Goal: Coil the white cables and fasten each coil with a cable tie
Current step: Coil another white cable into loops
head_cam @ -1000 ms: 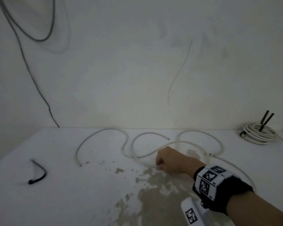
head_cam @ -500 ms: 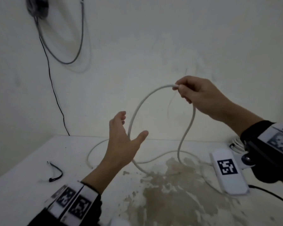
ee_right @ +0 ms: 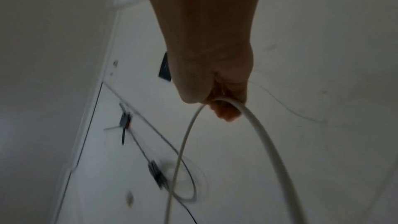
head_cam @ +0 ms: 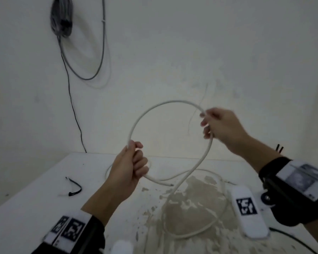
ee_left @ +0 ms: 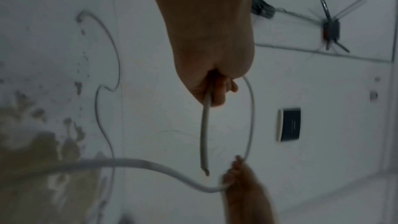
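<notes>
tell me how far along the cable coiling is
Early. In hand: the left hand and right hand hold the white cable in its first raised loop. Left: most of it lies loose on the table, and the black cable tie lies unused.

A plain off-white wall (head_cam: 191, 52) rises behind a white bench (head_cam: 35, 208), whose paint has flaked away in a brownish worn patch (head_cam: 187, 208) near the middle. High on the wall at left hangs a dark bundle (head_cam: 61, 17), with a grey cable loop (head_cam: 92, 77) and a thin black wire (head_cam: 73, 110) dropping to the bench edge. The light is dim and even.
</notes>
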`<action>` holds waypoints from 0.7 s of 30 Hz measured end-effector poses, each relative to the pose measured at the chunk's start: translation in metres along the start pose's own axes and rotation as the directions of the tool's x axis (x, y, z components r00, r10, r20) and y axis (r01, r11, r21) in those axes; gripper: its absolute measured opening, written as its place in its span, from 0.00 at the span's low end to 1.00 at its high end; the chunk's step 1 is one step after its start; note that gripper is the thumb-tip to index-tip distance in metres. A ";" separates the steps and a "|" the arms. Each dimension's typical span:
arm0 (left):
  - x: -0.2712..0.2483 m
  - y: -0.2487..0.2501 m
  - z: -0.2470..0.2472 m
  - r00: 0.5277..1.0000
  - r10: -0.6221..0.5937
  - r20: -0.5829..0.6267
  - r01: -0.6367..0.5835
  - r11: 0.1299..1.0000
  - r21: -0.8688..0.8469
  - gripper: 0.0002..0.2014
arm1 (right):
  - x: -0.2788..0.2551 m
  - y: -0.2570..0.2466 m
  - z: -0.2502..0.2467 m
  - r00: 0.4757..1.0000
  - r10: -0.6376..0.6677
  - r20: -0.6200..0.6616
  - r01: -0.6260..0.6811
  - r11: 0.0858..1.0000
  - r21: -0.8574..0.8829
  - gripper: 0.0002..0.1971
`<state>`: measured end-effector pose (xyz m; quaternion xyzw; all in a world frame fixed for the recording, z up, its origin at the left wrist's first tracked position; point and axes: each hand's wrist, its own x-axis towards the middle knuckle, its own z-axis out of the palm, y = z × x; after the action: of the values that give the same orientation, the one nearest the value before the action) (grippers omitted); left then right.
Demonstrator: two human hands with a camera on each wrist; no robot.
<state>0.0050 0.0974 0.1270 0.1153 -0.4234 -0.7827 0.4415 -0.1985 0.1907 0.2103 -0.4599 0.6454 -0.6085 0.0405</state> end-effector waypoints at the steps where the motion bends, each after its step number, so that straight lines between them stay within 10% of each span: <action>1: 0.001 0.005 0.001 0.999 -0.002 -0.035 -0.001 0.996 -0.086 0.17 | -0.006 0.010 0.007 0.996 0.041 0.076 -0.026 0.982 -0.189 0.09; 4: 0.003 0.014 0.002 0.997 -0.016 -0.081 0.000 0.982 -0.190 0.18 | -0.034 0.029 0.031 0.955 0.173 0.239 0.016 0.779 -0.627 0.28; 11: -0.003 0.012 0.008 0.995 0.092 -0.033 -0.086 0.985 0.150 0.12 | -0.096 0.008 0.071 0.747 -0.063 0.662 0.169 0.981 -0.098 0.09; 14: 0.000 0.018 0.002 0.986 0.151 -0.073 -0.093 0.854 0.512 0.13 | -0.092 0.007 0.074 0.780 -0.198 0.594 0.293 0.954 -0.066 0.06; 18: -0.002 0.016 0.001 0.959 0.189 -0.209 0.061 0.584 0.809 0.50 | -0.085 0.012 0.077 0.858 -0.200 0.473 0.211 0.977 0.031 0.06; 21: -0.004 0.015 0.002 0.838 0.491 -0.237 -0.015 0.456 0.890 0.40 | -0.084 0.013 0.081 0.876 -0.180 0.448 0.165 0.984 0.074 0.06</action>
<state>0.0156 0.0978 0.1392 0.4359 -0.6491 -0.3345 0.5261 -0.1079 0.1819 0.1363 -0.6438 0.5644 -0.4964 0.1431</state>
